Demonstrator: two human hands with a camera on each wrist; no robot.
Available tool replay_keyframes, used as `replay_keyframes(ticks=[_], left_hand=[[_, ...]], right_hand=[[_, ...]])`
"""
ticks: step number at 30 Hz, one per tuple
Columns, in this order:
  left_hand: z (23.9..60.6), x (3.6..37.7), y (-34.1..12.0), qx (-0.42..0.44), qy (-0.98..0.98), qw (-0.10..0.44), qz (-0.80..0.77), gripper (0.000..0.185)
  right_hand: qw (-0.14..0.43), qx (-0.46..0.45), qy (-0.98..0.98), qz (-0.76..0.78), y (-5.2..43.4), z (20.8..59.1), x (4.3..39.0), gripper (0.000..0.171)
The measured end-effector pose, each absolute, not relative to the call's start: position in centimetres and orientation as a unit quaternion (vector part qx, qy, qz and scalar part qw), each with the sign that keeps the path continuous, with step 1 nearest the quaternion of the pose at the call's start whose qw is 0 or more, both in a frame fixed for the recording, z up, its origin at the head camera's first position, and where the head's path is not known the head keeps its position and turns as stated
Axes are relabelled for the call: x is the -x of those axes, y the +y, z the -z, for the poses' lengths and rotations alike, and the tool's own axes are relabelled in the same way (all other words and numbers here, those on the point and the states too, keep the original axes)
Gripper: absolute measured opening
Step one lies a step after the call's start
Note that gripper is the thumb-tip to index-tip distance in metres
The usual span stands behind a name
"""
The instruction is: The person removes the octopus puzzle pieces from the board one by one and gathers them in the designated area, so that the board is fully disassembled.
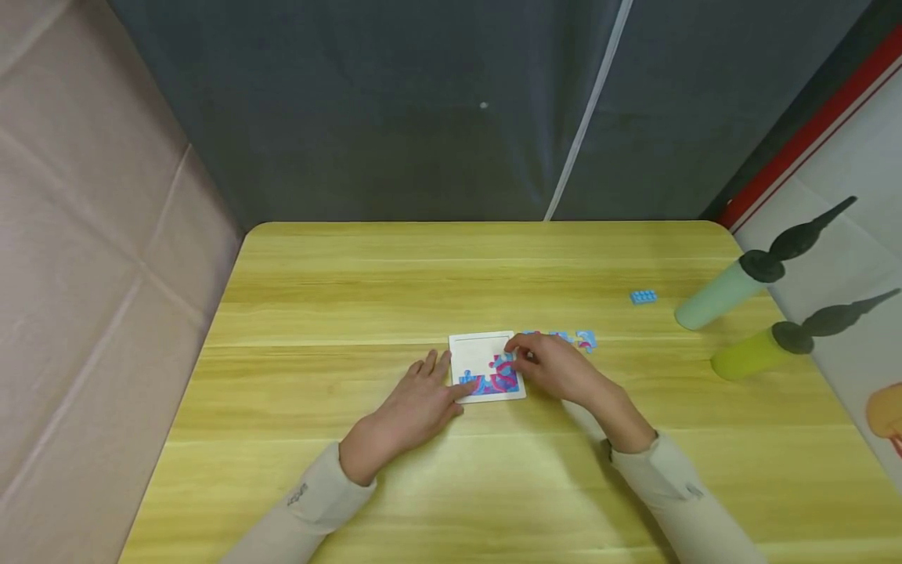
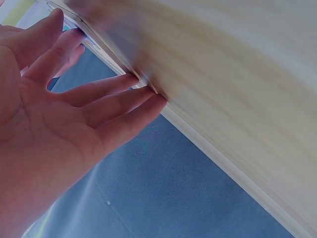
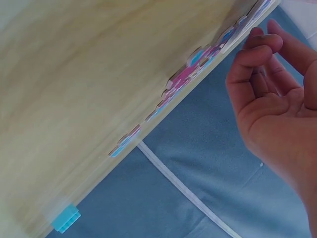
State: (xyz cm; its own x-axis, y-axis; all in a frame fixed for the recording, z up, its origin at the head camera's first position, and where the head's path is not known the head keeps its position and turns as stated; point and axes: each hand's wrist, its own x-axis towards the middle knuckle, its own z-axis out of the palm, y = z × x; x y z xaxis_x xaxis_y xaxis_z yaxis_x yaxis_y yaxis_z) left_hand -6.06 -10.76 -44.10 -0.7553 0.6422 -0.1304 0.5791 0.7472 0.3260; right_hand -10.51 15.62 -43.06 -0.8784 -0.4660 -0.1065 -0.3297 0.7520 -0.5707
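Note:
A small white puzzle tray (image 1: 479,346) lies on the table, its lower and right parts filled with blue and pink jigsaw pieces (image 1: 502,381). My left hand (image 1: 416,399) lies along the tray's left side with fingers extended. Its index finger touches the lower left pieces, and other fingertips rest at the table surface in the left wrist view. At the tray's upper right edge, my right hand (image 1: 557,366) has bent fingers (image 3: 252,59) beside the pieces. Whether a piece is between its fingertips is not visible. Loose jigsaw pieces (image 1: 586,340) lie just behind the right hand, partly hidden by it.
A light blue toy brick (image 1: 644,297) sits toward the back right of the wooden table (image 1: 317,313). Near the right edge stand a pale green bottle (image 1: 719,296) and a yellow-green bottle (image 1: 748,355), each with a dark top. A dark curtain (image 1: 395,117) hangs behind.

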Motion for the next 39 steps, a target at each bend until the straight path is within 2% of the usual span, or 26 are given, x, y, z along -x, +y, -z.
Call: replay_keyframes(ticks=[12,19,39], left_hand=[[44.03,6.08,-10.79,-0.337,0.927,0.109,-0.127,0.041],[43.99,6.08,-10.72,-0.334,0.928,0.109,-0.124,0.04],[43.9,6.01,-10.68,-0.324,0.928,0.122,-0.137,0.04]], right_hand=[[0.125,0.205,0.936,0.256,15.31,43.1,10.52,0.016],[0.123,0.197,0.939,0.255,15.23,43.31,10.61,0.024],[0.106,0.196,0.933,0.281,15.48,43.47,10.78,0.003]])
